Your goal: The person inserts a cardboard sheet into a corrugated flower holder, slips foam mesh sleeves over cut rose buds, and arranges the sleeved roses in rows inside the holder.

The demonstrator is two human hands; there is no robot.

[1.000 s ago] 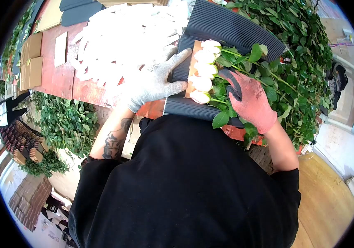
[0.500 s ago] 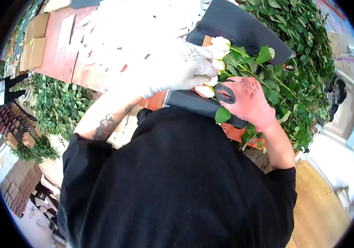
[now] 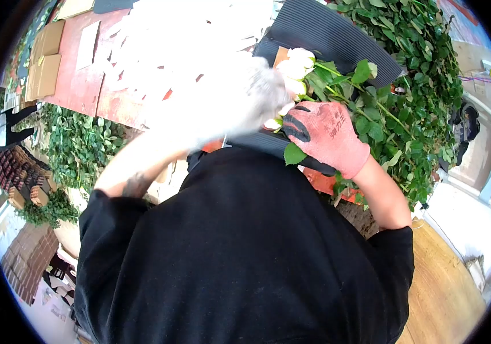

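Observation:
My left hand (image 3: 265, 94), in a white glove, is smeared by motion beside the heads of several white roses (image 3: 294, 67); its fingers cannot be made out. A pink glove with black patches covers my right hand (image 3: 327, 135). Its fingers curl closed over a rose stem just below the lowest rose heads, partly hiding them. The green stems and leaves stretch to the right. Under the flowers lies a black ribbed sheet (image 3: 320, 37), whose near part (image 3: 262, 141) shows below my hands.
A heap of leafy rose stems (image 3: 423, 74) fills the right side. White paper pieces (image 3: 188, 57) cover the red table (image 3: 73, 74), overexposed in the middle. Cardboard boxes (image 3: 45, 74) stand far left, and more leafy stems (image 3: 85, 137) lie below the table's left edge.
Both hands have shifted slightly left. My left hand has turned and become blurred, while my right hand stays closed over the rose stem near the heads.

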